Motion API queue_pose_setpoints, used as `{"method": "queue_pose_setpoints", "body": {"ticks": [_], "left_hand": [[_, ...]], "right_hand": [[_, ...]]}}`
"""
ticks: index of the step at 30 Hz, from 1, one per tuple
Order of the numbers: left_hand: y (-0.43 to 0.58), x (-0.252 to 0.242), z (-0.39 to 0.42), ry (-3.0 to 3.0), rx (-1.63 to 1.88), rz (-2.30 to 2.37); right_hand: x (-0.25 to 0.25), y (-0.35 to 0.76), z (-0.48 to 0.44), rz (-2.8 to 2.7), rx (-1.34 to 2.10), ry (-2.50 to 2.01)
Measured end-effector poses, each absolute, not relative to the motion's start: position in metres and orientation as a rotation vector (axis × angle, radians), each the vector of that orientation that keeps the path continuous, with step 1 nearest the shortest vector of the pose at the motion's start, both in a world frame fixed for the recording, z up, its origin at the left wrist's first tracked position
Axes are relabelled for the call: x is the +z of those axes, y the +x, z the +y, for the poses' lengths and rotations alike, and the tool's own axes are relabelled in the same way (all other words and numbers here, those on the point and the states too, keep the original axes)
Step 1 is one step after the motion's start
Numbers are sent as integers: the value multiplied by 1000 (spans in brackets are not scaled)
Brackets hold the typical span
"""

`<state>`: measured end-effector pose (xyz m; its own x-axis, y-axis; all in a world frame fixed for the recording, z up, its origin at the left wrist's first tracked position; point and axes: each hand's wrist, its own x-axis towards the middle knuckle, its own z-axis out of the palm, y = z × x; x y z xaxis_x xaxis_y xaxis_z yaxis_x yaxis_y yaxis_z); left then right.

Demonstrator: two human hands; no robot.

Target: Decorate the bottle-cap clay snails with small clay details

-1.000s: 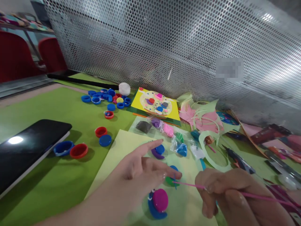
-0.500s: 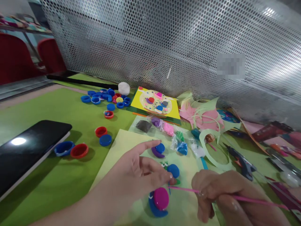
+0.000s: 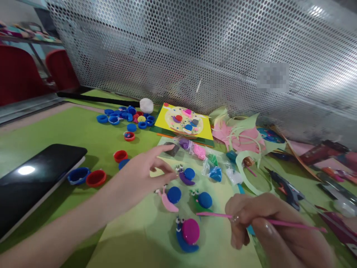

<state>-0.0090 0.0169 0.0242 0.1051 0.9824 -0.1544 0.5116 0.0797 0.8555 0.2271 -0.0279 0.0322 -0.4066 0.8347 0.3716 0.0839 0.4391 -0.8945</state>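
Observation:
My right hand point(image 3: 273, 227) is closed around a thin pink modelling stick point(image 3: 214, 214), its tip beside the green snail's body. My left hand point(image 3: 147, 165) has its index finger stretched out and its other fingertips by the eyes of the purple snail point(image 3: 186, 176); whether they touch it I cannot tell. Below that hand lies a pink snail point(image 3: 169, 204) with a blue cap shell. The green snail point(image 3: 197, 201) also carries a blue cap. Nearest me is a blue snail point(image 3: 182, 242) with a magenta cap. All four lie on pale yellow paper point(image 3: 122, 242).
Bagged clay point(image 3: 199, 152) lies behind the snails. A yellow card point(image 3: 160, 121) with snails leans near the perforated metal panel point(image 3: 167, 56). Bottle caps point(image 3: 114, 120) are piled left of it. A phone point(image 3: 36, 175) lies left, a glue gun point(image 3: 287, 190) right.
My left hand has drawn back to the left and up, away from the green snail, uncovering the pink snail. My right hand has shifted slightly, still holding the stick.

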Motion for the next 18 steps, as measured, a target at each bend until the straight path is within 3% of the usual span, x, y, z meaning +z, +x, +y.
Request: {"method": "queue_pose_setpoints", "body": {"ticks": [18], "left_hand": [[-16, -1, 40, 2206, 298, 1835]], "right_hand": [[26, 233, -15, -1860, 964, -802]]}}
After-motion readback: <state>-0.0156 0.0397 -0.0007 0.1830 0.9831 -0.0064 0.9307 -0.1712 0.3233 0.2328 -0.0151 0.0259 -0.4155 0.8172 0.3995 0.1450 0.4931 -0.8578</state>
